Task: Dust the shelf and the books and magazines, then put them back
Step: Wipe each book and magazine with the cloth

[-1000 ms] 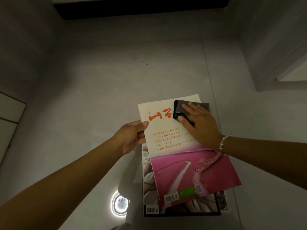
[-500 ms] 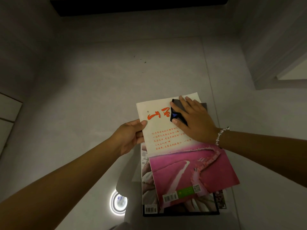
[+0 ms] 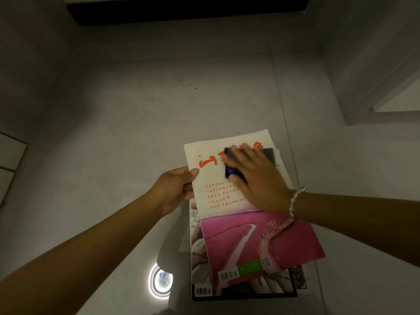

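Under my arms is a pale grey tiled floor [image 3: 127,123], with a bright ring of light [image 3: 160,281] reflected in it just left of the pile. A dark band [image 3: 186,10] runs along the far wall, and a white ledge [image 3: 400,103] juts in at the upper right. My right forearm crosses the magazine [image 3: 227,192] and covers its right edge, and the bead bracelet [image 3: 295,201] on that wrist sits over the pink picture. My left hand [image 3: 175,189] grips the magazine's left edge, thumb on the cover. My right hand [image 3: 256,176] lies flat with straight fingers, pressing the dark cloth [image 3: 268,153] onto the cover near its top, over the red title. The magazine rests askew on a pile of magazines [image 3: 202,258] on the floor. Since a moment ago my right hand and the cloth have slid a little to the right along the title; the left hand's grip has not changed.
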